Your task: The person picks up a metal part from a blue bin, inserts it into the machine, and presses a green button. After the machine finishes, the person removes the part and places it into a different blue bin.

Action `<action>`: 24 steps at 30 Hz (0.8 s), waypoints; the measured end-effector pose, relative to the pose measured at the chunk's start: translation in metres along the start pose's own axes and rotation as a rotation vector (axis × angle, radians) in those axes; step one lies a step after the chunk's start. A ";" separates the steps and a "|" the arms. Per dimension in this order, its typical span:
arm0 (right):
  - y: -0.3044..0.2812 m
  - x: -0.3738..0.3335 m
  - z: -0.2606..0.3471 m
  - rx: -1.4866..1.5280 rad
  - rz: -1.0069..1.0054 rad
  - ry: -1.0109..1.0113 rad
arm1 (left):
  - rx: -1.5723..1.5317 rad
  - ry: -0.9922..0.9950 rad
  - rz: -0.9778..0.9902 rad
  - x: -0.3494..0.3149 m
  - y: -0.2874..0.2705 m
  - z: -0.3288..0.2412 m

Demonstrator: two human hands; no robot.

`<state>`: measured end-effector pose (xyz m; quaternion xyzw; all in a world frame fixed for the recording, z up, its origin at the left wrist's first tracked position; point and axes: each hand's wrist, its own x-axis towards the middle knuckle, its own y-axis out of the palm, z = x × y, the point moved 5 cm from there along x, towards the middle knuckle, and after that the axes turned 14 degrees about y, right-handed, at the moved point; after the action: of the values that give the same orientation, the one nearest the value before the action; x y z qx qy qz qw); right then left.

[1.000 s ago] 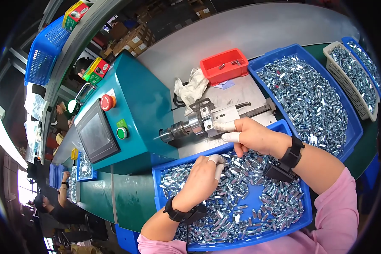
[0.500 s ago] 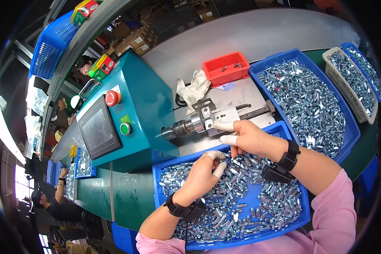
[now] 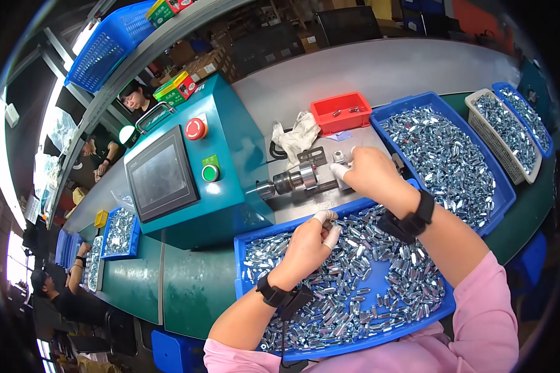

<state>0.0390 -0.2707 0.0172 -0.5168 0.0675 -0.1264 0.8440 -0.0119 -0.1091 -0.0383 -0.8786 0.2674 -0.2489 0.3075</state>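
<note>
My left hand point(image 3: 306, 247), with white covers on its fingertips, is closed in a pinch over the near blue tray point(image 3: 239, 264). A small metal piece seems to be in the pinch, mostly hidden by the fingers. Shiny, elongated metal fittings point(image 3: 348, 320) fill much of that tray. Farther up, my right hand point(image 3: 373, 176), also with white fingertip covers, is closed around the light metal sliding block point(image 3: 339, 156) of a small bench machine. Left of the block is the machine's round metal chuck point(image 3: 305, 176), with a gap between them.
The teal machine housing point(image 3: 230, 137) bears a screen point(image 3: 162, 174), a red button point(image 3: 196, 128) and a green button point(image 3: 210, 173). Behind stand a red bin point(image 3: 339, 104) and a white cloth point(image 3: 295, 135). A second full blue tray point(image 3: 379, 118) lies right. Co-workers sit left.
My right hand has moved up and the sliding block has shifted right, away from the chuck. My left hand stays over the tray. The whole view has shifted slightly.
</note>
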 end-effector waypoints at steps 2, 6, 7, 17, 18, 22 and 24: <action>0.005 0.009 0.003 -0.044 -0.012 0.002 | -0.002 0.012 -0.017 0.001 0.006 0.004; 0.015 0.016 0.021 -0.166 -0.057 -0.043 | -0.021 0.011 -0.028 -0.002 0.015 0.006; 0.015 0.014 0.027 -0.200 -0.081 -0.079 | -0.032 0.003 -0.024 -0.003 0.016 0.006; -0.036 0.059 -0.082 -0.224 -0.309 0.166 | 0.152 0.174 -0.147 0.003 -0.004 -0.003; -0.028 0.058 -0.102 -0.271 -0.289 0.180 | 0.239 0.290 -0.204 0.006 -0.005 -0.008; -0.020 0.042 -0.095 -0.214 -0.270 0.161 | 0.530 0.430 -0.292 0.024 -0.025 -0.026; -0.019 0.036 -0.077 -0.157 -0.264 0.147 | 0.634 0.439 -0.299 0.040 -0.029 -0.031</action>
<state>0.0523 -0.3547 -0.0005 -0.5749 0.0703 -0.2681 0.7699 0.0077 -0.1272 0.0132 -0.6955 0.1062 -0.5426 0.4590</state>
